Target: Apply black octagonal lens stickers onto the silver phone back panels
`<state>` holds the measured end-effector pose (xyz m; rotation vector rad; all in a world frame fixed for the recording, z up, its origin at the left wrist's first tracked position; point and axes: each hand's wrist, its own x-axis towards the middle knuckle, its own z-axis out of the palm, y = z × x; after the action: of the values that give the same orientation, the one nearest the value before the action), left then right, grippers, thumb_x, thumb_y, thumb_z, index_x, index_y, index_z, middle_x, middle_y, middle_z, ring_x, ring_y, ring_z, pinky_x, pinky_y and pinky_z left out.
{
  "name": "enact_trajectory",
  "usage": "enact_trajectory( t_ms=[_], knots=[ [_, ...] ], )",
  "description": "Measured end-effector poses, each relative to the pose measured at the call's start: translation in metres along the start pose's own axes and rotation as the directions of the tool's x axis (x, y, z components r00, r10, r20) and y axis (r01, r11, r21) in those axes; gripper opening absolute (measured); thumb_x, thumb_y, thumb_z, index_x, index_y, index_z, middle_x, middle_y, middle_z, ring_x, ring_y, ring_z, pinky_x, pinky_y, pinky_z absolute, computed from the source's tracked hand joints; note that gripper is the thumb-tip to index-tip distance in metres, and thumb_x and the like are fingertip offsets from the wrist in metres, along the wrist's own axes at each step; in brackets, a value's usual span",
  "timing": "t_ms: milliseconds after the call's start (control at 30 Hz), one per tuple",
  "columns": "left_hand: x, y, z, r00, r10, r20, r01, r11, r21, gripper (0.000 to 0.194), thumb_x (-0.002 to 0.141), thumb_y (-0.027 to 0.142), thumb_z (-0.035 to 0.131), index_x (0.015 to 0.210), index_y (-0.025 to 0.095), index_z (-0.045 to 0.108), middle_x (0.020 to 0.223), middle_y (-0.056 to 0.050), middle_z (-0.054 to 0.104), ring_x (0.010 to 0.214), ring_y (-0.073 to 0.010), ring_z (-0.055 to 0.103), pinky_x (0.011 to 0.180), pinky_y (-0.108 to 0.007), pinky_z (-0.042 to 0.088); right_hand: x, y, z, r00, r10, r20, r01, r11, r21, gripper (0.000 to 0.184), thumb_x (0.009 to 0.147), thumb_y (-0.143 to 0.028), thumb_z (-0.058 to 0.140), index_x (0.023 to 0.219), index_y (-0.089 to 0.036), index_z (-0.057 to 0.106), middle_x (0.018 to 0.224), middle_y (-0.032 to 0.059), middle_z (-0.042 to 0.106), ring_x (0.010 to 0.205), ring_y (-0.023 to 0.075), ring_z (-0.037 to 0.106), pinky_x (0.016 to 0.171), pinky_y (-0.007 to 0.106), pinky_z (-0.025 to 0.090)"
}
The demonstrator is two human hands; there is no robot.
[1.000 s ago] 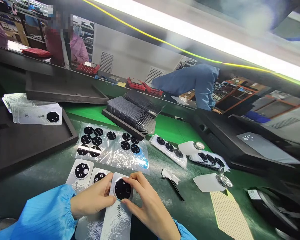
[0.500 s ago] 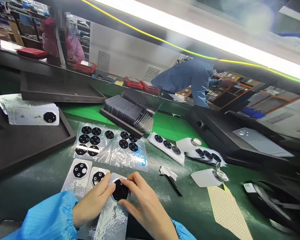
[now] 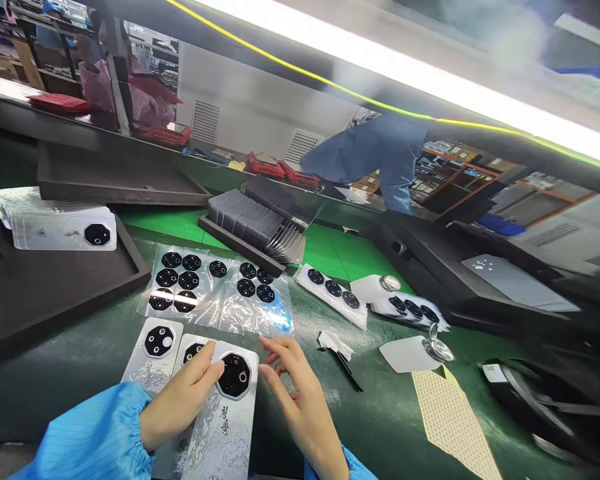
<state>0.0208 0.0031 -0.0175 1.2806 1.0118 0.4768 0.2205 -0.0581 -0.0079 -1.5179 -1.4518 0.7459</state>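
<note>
My left hand (image 3: 183,395) grips the left edge of a silver phone back cover (image 3: 237,443), its thumb beside the black camera lens plate (image 3: 234,376). That octagonal plate sits in the cover's upper part, above dark lettering. Just off the cover's right edge, my right hand (image 3: 300,393) is open, thumb and fingers apart with nothing visible between them. Another back cover (image 3: 153,367) with a black lens plate lies at the left. Between the two is a third cover (image 3: 186,341), partly hidden by my left hand.
Clear film sheets (image 3: 213,307) with black plates lie ahead. Behind them stands a tray of dark panels (image 3: 250,223). Stacked silver covers (image 3: 55,227) rest in a black tray at left. Dispenser bottles (image 3: 410,353), black tweezers (image 3: 349,371) and a tape reel (image 3: 535,407) are at right.
My right hand has let go of the lens plate and moved right, off the cover. My left hand stays at the cover's left edge, and the plate now shows almost whole.
</note>
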Motion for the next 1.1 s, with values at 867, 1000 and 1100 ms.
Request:
enact_trajectory(
  t_ms=[867,1000,1100],
  knots=[
    [-0.003,0.016,0.005,0.954,-0.098,0.285,0.2,0.913,-0.356,0.042,0.079,0.027,0.074,0.115,0.02,0.052,0.101,-0.002,0.066,0.095,-0.0184,0.057,0.083,-0.03,0.042,-0.011,-0.008,0.026,0.924,0.373,0.084,-0.347,0.725,0.594,0.054,0.076,-0.057,0.075,0.107,-0.015,0.06,0.058,-0.0056,0.057,0.047,0.0109,0.057,0.048,0.024,0.048],
    [-0.003,0.021,0.002,0.943,-0.102,0.318,0.221,0.904,-0.365,0.046,0.079,0.027,0.075,0.118,0.019,0.052,0.1,-0.003,0.067,0.089,-0.017,0.058,0.078,-0.029,0.042,-0.01,-0.01,0.026,0.923,0.374,0.088,-0.348,0.717,0.604,0.053,0.077,-0.057,0.074,0.106,-0.015,0.061,0.058,-0.0043,0.059,0.047,0.0109,0.056,0.048,0.024,0.047],
    [-0.001,0.022,-0.002,0.935,-0.093,0.343,0.221,0.908,-0.357,0.049,0.078,0.027,0.076,0.119,0.018,0.051,0.102,-0.005,0.068,0.089,-0.0173,0.058,0.077,-0.029,0.043,-0.01,-0.011,0.025,0.913,0.388,0.127,-0.38,0.694,0.612,0.052,0.078,-0.055,0.073,0.106,-0.013,0.061,0.057,-0.0031,0.061,0.048,0.0109,0.056,0.048,0.023,0.047]
  ],
)
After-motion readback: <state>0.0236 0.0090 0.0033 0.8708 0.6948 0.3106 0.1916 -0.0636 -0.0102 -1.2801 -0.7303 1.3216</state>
